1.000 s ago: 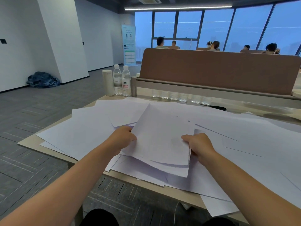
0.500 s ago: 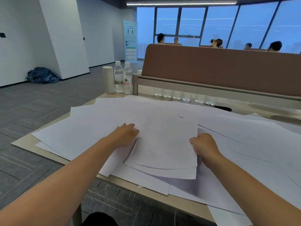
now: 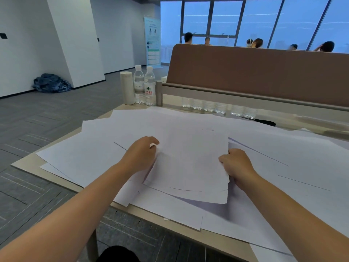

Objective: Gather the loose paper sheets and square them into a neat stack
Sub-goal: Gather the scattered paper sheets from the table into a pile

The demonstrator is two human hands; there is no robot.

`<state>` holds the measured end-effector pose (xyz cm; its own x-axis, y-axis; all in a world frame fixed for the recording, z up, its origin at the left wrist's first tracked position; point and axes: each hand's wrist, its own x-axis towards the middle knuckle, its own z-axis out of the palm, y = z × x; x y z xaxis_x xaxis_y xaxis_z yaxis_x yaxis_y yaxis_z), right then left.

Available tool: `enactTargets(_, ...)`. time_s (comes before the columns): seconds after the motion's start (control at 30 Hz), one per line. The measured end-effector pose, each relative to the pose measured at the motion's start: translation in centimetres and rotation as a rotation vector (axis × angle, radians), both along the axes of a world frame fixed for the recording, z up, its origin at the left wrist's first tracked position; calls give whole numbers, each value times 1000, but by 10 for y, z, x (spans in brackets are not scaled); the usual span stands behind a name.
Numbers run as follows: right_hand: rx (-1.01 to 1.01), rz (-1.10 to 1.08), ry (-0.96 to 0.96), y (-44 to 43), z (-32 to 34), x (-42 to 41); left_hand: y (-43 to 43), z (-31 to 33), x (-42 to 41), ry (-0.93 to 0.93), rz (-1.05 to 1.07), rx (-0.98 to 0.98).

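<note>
Head view: a small bundle of white sheets [image 3: 190,163] lies on the desk's near middle, atop other loose paper sheets [image 3: 90,154] spread over the desk [image 3: 26,165]. The left hand [image 3: 140,155] curls against the bundle's left edge; the right hand [image 3: 236,165] pinches its right edge. Two water bottles [image 3: 145,86] and a white cylinder [image 3: 127,87] stand at the far corner.
</note>
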<state>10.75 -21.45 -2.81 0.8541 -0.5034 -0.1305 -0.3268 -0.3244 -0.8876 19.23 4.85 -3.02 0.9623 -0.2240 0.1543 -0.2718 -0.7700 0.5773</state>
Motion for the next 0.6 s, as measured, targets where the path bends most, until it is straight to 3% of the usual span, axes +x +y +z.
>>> enactTargets(0.2, 5, 12, 6, 0, 4, 1, 7, 0, 0, 80, 3, 119)
enactTargets(0.37, 53, 65, -21, 7, 5, 0, 9, 7, -5, 59, 23, -125)
enactTargets(0.5, 0, 79, -1, 10, 6, 0, 18, 7, -6, 110, 90, 74)
enactTargets(0.6, -11, 84, 15, 10, 9, 0, 22, 6, -8, 157, 84, 99)
